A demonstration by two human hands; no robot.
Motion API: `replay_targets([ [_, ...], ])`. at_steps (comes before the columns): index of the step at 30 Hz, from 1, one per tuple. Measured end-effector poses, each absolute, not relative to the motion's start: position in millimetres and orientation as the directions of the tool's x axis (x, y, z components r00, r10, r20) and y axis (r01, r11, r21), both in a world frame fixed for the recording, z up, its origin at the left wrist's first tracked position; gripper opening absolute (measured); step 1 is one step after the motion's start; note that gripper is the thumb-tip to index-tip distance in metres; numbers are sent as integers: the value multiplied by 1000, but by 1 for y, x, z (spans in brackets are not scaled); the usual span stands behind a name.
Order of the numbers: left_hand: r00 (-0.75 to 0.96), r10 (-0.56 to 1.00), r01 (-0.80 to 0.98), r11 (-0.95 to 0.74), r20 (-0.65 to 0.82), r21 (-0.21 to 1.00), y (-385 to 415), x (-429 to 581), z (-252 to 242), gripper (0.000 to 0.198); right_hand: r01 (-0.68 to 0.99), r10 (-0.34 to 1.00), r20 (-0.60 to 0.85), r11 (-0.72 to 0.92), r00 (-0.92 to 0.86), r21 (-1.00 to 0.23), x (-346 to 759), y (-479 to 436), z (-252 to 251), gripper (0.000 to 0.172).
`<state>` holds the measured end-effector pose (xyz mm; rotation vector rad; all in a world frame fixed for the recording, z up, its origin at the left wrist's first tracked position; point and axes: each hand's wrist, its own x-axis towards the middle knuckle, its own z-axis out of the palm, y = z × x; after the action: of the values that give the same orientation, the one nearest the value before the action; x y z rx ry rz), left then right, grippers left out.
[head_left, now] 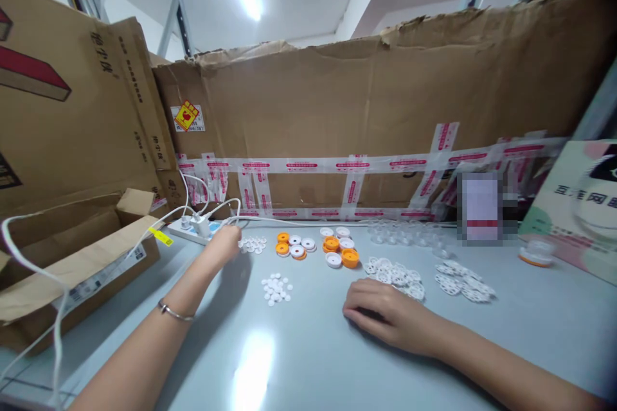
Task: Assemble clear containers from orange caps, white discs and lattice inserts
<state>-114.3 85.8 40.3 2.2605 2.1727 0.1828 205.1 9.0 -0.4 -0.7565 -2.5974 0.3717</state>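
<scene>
At the back left, my left hand [227, 243] is closed, with its fingertips mostly turned away from view. It is beside a group of small white pieces [253, 245], close to the power strip; what it holds, if anything, is hidden. My right hand [380, 311] rests on the table with loosely curled fingers and nothing visible in them. Just behind it lies a pile of white openwork discs [398, 276]. Small white round pieces [276, 289] are spread between the hands. Behind them are two groups of orange and white round parts, one left [295, 245] and one right [340, 248].
A white power strip [186, 229] with cables stands at the back left, next to an open cardboard box [106, 250]. Clear round parts [409, 232] line the back. More openwork discs [465, 281] and a stacked round part [537, 253] lie right. A cardboard wall [308, 109] closes off the rear.
</scene>
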Motion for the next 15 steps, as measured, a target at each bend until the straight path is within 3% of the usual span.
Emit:
replay_targets([
  [5,14,1000,997,-15,25,76,94,-115,29,27,429,547,308,822,-778,-374,205,7,-2,29],
  [10,35,997,993,-43,66,111,94,-111,29,24,439,558,284,811,-780,-387,208,6,-2,27],
  [15,233,954,940,-270,187,208,65,-67,44,12,442,588,270,778,-762,-446,208,8,-3,23],
])
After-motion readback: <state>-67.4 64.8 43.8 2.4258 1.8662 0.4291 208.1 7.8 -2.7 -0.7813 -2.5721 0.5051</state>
